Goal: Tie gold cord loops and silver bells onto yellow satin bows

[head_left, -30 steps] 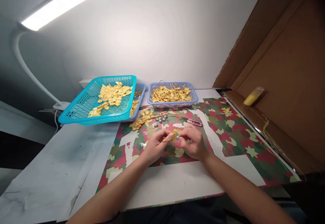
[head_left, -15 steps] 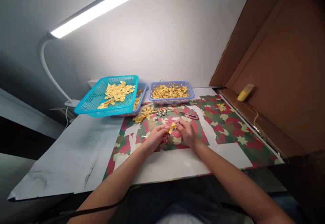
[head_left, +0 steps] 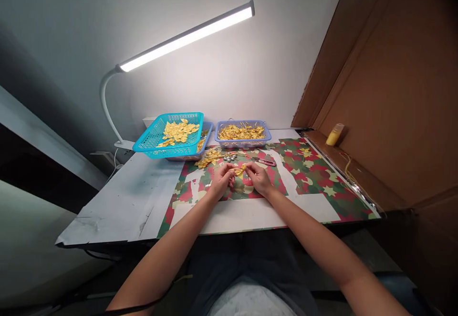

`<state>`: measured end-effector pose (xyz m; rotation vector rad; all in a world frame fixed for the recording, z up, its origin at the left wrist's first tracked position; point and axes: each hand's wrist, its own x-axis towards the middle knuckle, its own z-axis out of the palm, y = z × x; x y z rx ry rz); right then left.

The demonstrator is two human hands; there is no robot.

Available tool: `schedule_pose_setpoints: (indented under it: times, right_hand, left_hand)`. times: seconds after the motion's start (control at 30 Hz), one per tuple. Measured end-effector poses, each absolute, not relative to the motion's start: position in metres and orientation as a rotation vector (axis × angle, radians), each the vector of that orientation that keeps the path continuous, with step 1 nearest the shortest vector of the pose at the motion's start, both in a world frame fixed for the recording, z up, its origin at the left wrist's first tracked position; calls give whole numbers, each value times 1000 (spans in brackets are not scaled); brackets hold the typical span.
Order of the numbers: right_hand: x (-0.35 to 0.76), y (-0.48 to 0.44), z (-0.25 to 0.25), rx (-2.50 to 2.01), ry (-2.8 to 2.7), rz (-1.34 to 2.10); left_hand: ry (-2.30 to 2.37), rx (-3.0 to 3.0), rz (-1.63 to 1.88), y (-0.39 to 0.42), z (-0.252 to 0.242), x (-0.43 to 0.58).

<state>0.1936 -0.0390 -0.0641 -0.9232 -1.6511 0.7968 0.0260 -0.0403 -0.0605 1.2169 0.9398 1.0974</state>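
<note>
- I see both hands meeting over the camouflage-patterned mat (head_left: 315,173) near the middle of the desk (head_left: 118,201), forearms reaching in from the bottom edge of the view
- My left hand (head_left: 222,178) is curled nearly closed, thumb and fingertips pinched on the left side of a small yellow bow (head_left: 239,170)
- My right hand (head_left: 259,178) is curled the same way and pinches the bow from the other side, so the bow sits between the two hands, just above the mat
- The piece is too small here for me to tell whether a cord or wire is wound about its middle
- I judge the step in hand to be fine fingertip work on this one bow, gripped from both sides at once
- Any further move on it calls for small, steady finger motion and a firm pinch, since the bow is light and could slip or lose its shape
- Just beyond the hands lie a loose pile of yellow bows (head_left: 206,157), a few silver bells (head_left: 229,157) and pink-handled snips (head_left: 265,162), all within close reach
- At the back of the desk a teal basket (head_left: 157,151) of yellow pieces rests tilted on a blue tray (head_left: 206,134), and a blue basket (head_left: 243,142) of gold pieces stands beside them
- A lamp (head_left: 186,36) lights the work from above; a yellow bottle (head_left: 334,134) stands by the cardboard wall (head_left: 393,91) on the right, well apart from the hands
</note>
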Motion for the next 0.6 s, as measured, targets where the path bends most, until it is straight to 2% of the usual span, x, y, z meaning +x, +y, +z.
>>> schedule_pose_setpoints:
  times: [0.23,0.6]
  right_hand:
    - [197,-37,-68,-959,-1663,825]
    - [199,-36,-63,-1007,-1751,918]
  left_hand:
    - [842,1223,1171,-46,-49,26]
    - [860,1186,915,-49,-42,31]
